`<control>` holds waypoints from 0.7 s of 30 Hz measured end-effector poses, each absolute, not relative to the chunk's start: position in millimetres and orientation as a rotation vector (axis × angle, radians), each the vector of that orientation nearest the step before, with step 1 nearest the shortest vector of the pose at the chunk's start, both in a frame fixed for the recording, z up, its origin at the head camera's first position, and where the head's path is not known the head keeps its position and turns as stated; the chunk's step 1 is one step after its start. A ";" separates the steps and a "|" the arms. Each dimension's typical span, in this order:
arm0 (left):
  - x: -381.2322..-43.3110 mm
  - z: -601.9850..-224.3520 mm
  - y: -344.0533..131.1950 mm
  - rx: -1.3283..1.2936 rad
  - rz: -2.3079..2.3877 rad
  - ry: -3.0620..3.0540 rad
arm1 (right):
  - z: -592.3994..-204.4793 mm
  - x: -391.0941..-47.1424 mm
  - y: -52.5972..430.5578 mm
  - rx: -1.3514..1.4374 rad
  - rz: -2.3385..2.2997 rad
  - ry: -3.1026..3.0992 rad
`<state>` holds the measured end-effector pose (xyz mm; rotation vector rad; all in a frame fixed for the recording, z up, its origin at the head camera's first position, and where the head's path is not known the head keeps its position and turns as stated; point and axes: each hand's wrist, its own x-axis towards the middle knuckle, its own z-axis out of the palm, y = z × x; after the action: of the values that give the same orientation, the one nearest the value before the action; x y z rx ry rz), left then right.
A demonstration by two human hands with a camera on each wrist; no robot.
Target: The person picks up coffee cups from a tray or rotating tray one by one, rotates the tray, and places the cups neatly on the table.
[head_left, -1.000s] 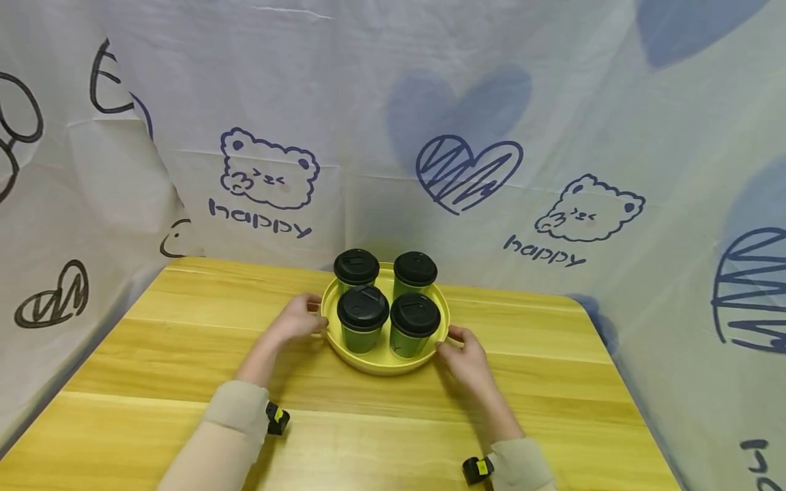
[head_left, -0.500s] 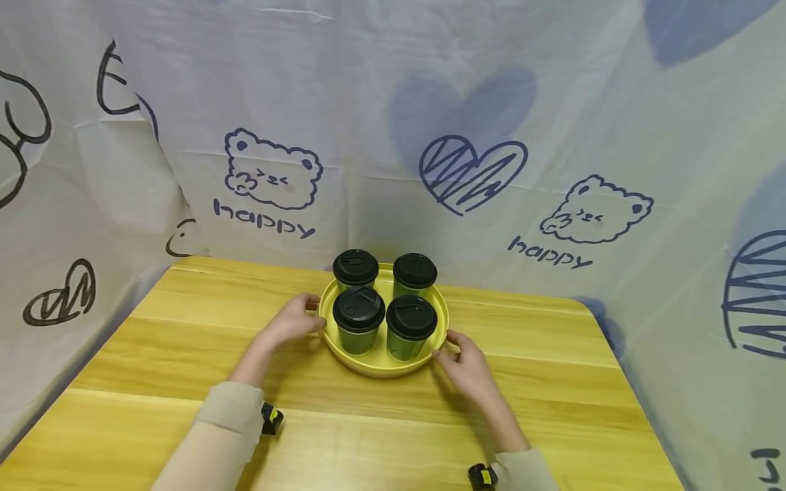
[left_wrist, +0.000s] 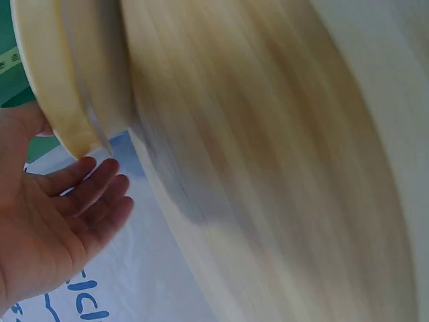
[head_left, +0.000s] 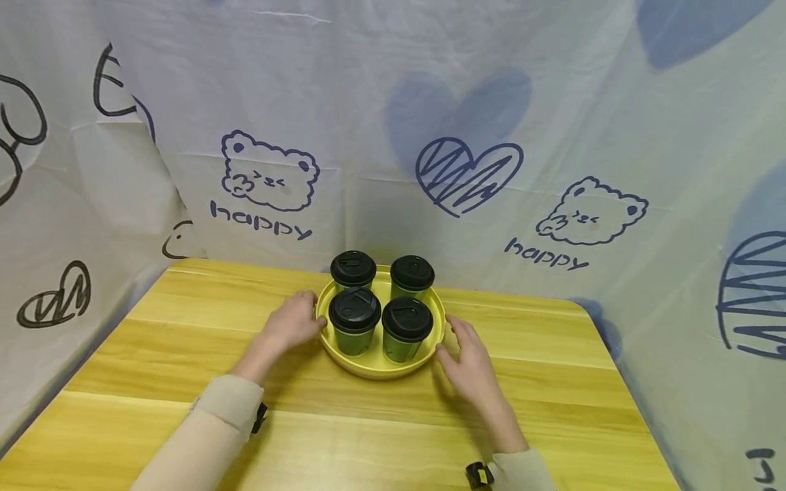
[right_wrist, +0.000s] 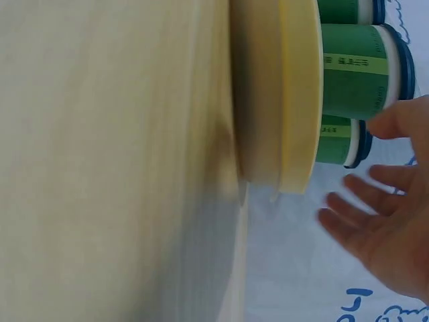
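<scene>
A round yellow tray point(head_left: 381, 373) stands on the wooden table and bears several green paper cups point(head_left: 354, 341) with black lids. My left hand point(head_left: 293, 320) is at the tray's left side. In the left wrist view its thumb lies at the rim and the relaxed fingertips point(left_wrist: 86, 165) are right at the tray's outer edge. On the right side, my right hand point(head_left: 471, 365) is spread beside the rim. The right wrist view shows a gap between its loosely bent fingers point(right_wrist: 338, 225) and the tray, with the thumb in front of a cup point(right_wrist: 355, 74).
The wooden table point(head_left: 344, 436) has its back edge just behind the tray. A pale curtain point(head_left: 368, 123) with blue hearts, bears and lettering hangs close behind and along both sides. Each wrist carries a small black device point(head_left: 478, 474).
The right hand's fingers have straightened and come away from the tray's rim. The left hand's fingers have loosened at the left rim. Tray and cups have shifted slightly left in view.
</scene>
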<state>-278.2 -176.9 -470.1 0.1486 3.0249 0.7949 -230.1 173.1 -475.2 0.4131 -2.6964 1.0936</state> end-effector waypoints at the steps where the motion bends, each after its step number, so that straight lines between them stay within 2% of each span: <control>1: -279.0 -470.8 -177.6 0.174 0.749 3.044 | -475.7 -230.2 172.5 0.444 1.080 -2.674; 10: -281.2 -475.1 -184.2 0.421 0.406 3.169 | -477.6 -231.0 158.8 0.520 1.154 -2.575; 21: -283.5 -481.8 -183.7 0.473 0.253 3.172 | -473.8 -239.5 139.1 0.454 1.313 -2.660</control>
<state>-283.5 -183.7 -481.8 0.4732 3.1719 0.2533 -239.5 139.1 -473.8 0.4537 -2.6603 1.3128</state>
